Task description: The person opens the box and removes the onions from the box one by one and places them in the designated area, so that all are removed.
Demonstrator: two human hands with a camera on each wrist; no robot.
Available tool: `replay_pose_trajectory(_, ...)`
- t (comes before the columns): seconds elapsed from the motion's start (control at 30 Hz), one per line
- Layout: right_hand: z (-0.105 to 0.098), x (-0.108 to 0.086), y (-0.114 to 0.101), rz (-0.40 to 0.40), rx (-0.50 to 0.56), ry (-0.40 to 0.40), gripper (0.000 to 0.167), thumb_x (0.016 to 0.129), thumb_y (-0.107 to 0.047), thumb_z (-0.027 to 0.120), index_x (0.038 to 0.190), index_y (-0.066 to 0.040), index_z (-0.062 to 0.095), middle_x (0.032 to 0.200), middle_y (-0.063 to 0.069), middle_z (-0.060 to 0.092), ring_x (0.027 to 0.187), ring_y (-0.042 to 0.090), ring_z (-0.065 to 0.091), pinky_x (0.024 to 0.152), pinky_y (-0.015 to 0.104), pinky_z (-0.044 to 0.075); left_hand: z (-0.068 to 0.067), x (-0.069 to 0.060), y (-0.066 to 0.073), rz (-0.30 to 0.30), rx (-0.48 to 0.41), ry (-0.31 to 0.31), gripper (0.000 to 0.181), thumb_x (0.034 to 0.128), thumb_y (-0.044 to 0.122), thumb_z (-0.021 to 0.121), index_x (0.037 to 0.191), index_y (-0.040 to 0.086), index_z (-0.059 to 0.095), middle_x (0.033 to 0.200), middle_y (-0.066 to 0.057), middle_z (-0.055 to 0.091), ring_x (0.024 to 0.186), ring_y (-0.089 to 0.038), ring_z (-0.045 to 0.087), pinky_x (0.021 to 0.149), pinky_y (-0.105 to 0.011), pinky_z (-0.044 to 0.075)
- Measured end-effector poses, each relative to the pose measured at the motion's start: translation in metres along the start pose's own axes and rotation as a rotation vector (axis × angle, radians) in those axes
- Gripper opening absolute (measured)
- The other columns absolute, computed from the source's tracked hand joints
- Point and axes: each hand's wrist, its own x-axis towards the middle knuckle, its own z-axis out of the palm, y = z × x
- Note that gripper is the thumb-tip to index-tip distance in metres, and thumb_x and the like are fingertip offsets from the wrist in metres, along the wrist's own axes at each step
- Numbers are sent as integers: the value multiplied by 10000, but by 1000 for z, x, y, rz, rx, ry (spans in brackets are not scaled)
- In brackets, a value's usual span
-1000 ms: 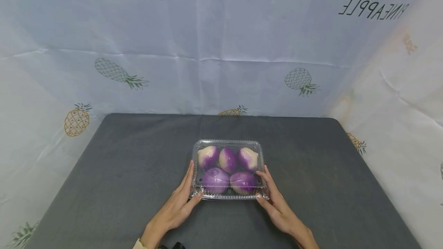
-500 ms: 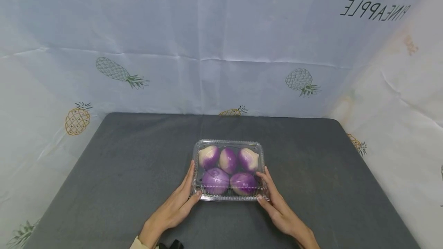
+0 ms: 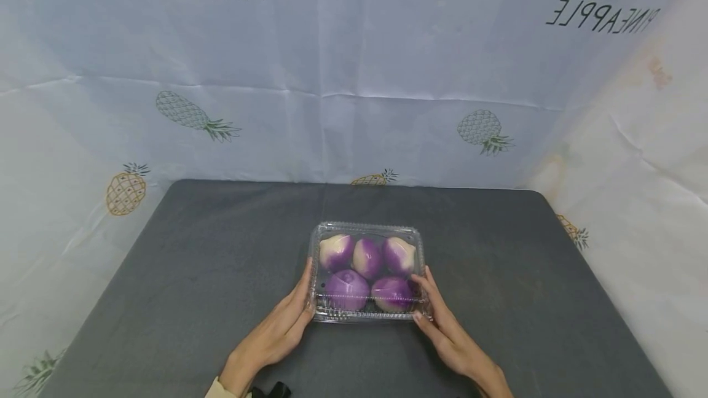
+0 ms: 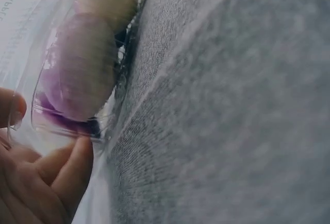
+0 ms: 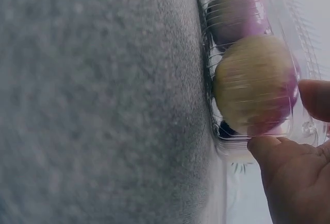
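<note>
Clear box of purple-and-white bulbs, gripped at both sides

On the dark grey table (image 3: 221,263), near the middle in the head view: clear plastic box (image 3: 367,317), with five bulbs (image 3: 367,258) showing through its top, three in the far row, two in the near row. Grasping its left side: left hand (image 3: 275,329), fingers along the wall, thumb at the near corner. Grasping its right side: right hand (image 3: 455,338), one finger bent over the top edge, thumb at the near corner. In both wrist views: digits against the plastic, close to the table surface. At the lower edge: pale sleeve (image 3: 219,389) and, beside the left wrist, black object (image 3: 276,391), partly cut off. Behind: pale cloth (image 3: 265,48) printed with pineapples and reversed lettering.
</note>
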Motion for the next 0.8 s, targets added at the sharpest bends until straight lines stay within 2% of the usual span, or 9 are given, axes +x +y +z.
replay_pose_trajectory(0.2,-5,1,-1,22,-27,-19,628,1085,-107,441,1643,-177,162,1683,309,-124,1486,-85,-67,1105,65,95,0,-1,2,-28,-24,-17,734,1075,105,438,1643,81,-25,1737,-120,-6,1568,-183,90,1189,-46,10)
replay_pose_trajectory(0.4,-9,-1,0,30,4,-76,664,1088,-107,441,1656,-146,100,1688,275,-164,1465,-180,-80,1096,13,80,-2,-1,2,-30,-17,-37,729,1078,127,439,1644,67,-17,1737,-123,-3,1563,-105,52,1193,-50,11)
replay_pose_trajectory(0.57,-15,0,3,17,-1,-108,683,1085,-105,449,1658,-130,79,1682,294,-153,1467,-184,-68,1098,16,91,-3,-1,2,-38,-25,-57,729,1087,143,427,1642,71,-39,1736,-119,-28,1565,-151,59,1175,-27,-2)
replay_pose_trajectory(0.8,-21,2,2,0,-8,-129,693,1083,-99,460,1659,-130,76,1673,324,-132,1476,-187,-41,1106,6,98,-4,0,2,-25,-8,-47,731,1084,150,435,1642,68,-31,1737,-122,-15,1570,-178,71,1203,-61,10)
